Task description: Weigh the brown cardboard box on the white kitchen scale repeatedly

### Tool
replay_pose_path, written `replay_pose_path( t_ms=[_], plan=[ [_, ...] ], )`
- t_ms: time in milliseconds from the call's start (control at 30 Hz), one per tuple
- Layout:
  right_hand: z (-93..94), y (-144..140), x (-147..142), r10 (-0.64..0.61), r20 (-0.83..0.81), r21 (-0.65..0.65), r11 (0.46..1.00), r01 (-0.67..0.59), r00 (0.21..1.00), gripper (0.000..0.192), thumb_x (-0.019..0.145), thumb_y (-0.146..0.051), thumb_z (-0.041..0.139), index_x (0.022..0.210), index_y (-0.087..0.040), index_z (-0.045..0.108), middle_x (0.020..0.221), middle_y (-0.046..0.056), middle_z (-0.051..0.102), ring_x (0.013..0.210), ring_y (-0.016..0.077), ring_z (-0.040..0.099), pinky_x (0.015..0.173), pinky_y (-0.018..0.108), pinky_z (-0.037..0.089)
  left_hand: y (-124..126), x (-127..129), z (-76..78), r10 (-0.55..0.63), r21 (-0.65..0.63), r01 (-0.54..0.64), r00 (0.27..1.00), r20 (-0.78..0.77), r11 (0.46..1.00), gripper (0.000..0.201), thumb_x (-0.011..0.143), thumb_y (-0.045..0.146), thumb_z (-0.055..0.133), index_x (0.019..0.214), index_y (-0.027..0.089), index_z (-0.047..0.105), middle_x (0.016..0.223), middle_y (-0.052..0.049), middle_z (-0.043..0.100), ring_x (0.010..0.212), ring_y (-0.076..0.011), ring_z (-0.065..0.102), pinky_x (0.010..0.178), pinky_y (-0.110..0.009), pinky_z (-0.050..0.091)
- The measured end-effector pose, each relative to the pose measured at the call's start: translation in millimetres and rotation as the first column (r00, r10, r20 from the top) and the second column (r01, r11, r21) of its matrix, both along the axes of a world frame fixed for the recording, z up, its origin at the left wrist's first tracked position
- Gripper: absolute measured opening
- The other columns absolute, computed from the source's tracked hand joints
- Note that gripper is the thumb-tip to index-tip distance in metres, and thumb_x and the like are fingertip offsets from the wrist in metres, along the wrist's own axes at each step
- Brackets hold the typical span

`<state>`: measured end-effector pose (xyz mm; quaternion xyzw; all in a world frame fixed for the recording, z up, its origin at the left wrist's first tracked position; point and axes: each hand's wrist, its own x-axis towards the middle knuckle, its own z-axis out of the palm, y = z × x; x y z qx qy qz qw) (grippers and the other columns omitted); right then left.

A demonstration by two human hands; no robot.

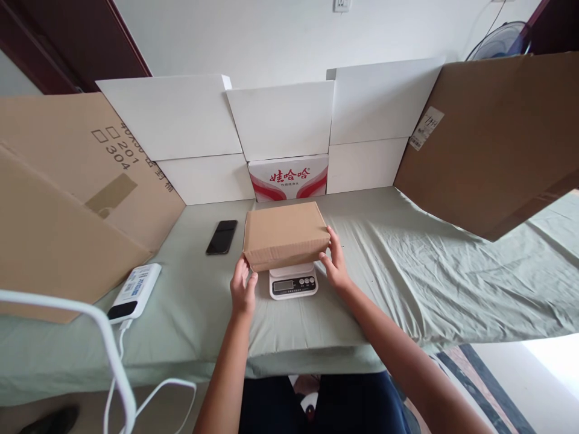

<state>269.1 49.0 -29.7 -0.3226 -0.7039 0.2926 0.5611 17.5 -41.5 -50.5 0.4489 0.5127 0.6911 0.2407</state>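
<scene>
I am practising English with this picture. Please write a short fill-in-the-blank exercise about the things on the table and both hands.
1. The cardboard box rests on a small white ____.
2. The black phone lies to the ____ of the box.
3. The left hand and right hand touch the box at its two ____ corners.
4. The table is covered with a pale ____ cloth.

Missing words: scale; left; near; green

Head view — forward and down, close over table [407, 271].
</scene>
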Motion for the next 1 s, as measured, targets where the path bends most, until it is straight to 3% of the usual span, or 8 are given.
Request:
replay_pose_path(
  t_ms=[400, 733, 1000],
  plan=[
    [4.6, -2, 1, 0.026, -0.009, 0.015, 1.0, -0.026, 1.0, 0.065, 0.099, -0.057, 0.045, 0.157, -0.031, 0.03, 0.156, 0.011, 0.04, 0.141, 0.032, 0.043, 0.106, 0.049, 0.048, 1, 0, -0.3, 0.034, 0.007, -0.034, 0.999, -0.005, 0.999, 0.078, 0.082, 0.052, 0.069, 0.146, 0.012, 0.052, 0.147, -0.024, 0.056, 0.138, -0.0375, 0.053, 0.115, -0.052, 0.041],
    [4.4, -10, 8, -0.036, -0.008, 0.043, 0.998, 0.037, 0.999, 0.058, 0.098, -0.055, 0.045, 0.151, -0.032, 0.038, 0.148, 0.01, 0.047, 0.135, 0.0319, 0.048, 0.104, 0.05, 0.049, -7, 3, 3.0, -0.01, 0.015, 0.011, 1.0, -0.026, 1.0, 0.072, 0.084, 0.048, 0.068, 0.145, 0.014, 0.053, 0.144, -0.021, 0.059, 0.137, -0.036, 0.054, 0.115, -0.049, 0.042],
    [7.4, -8, 9, -0.133, -0.006, 0.065, 0.989, 0.133, 0.991, 0.063, 0.098, -0.055, 0.038, 0.157, -0.036, 0.026, 0.153, 0.011, 0.039, 0.135, 0.032, 0.049, 0.103, 0.052, 0.049, -7, 5, 10.3, 0.028, 0.053, -0.027, 0.999, -0.026, 0.998, 0.075, 0.085, 0.051, 0.065, 0.149, 0.016, 0.051, 0.153, -0.019, 0.052, 0.144, -0.0356, 0.046, 0.119, -0.048, 0.036]
  ],
)
